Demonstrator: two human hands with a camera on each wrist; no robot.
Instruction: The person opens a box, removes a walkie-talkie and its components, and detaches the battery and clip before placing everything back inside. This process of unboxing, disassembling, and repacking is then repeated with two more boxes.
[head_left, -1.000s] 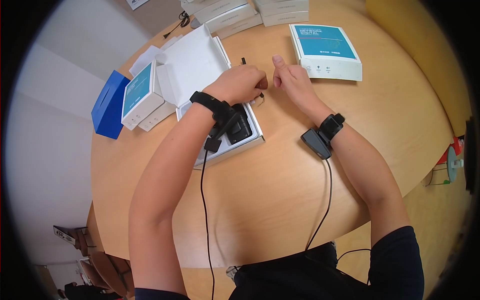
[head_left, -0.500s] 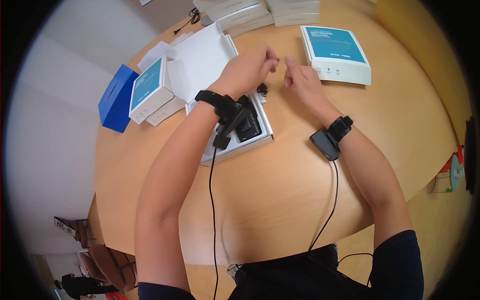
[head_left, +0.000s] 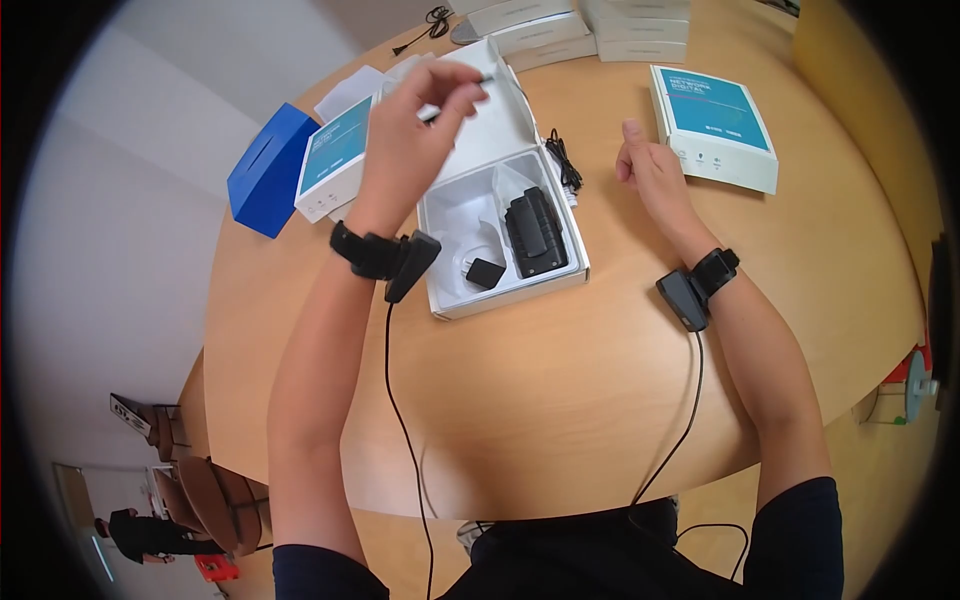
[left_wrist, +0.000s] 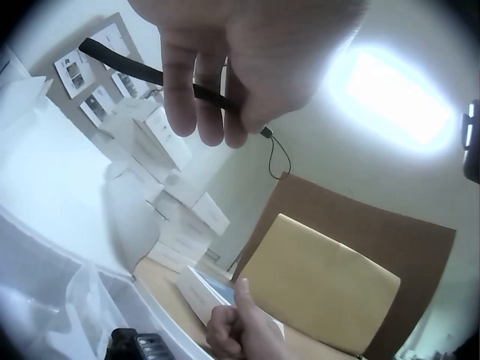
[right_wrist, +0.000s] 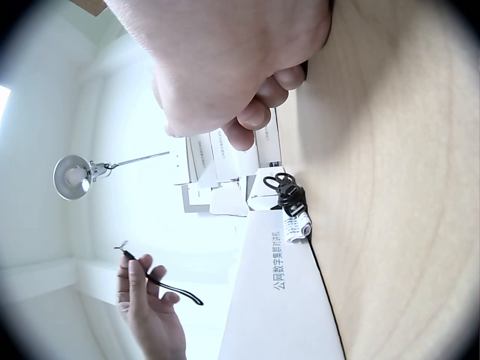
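Note:
In the head view my left hand [head_left: 418, 140] is raised over the lid of an open white box [head_left: 515, 297]. Its thumb and fingers pinch a black wrist strap [left_wrist: 124, 64], whose thin cord loop dangles in the left wrist view. Inside the box lie a black walkie-talkie [head_left: 537, 240] and a black plug adapter [head_left: 485, 273] in a white tray. My right hand [head_left: 655, 180] rests at the table, thumb up and fingers loosely curled, with nothing seen in it. It is nearest a teal-topped box [head_left: 715, 110].
A bundled black cable [head_left: 563, 165] lies against the open box's right side. Left of it stand another teal-topped box [head_left: 335, 150] and a blue box [head_left: 270, 170]. White boxes [head_left: 640, 35] are stacked at the back. Camera cords run from both wrists across the table [head_left: 540, 420].
My left hand has moved up and left with the wrist strap, uncovering the box's contents and the cable beside it. My right hand keeps its pose while the head view has shifted.

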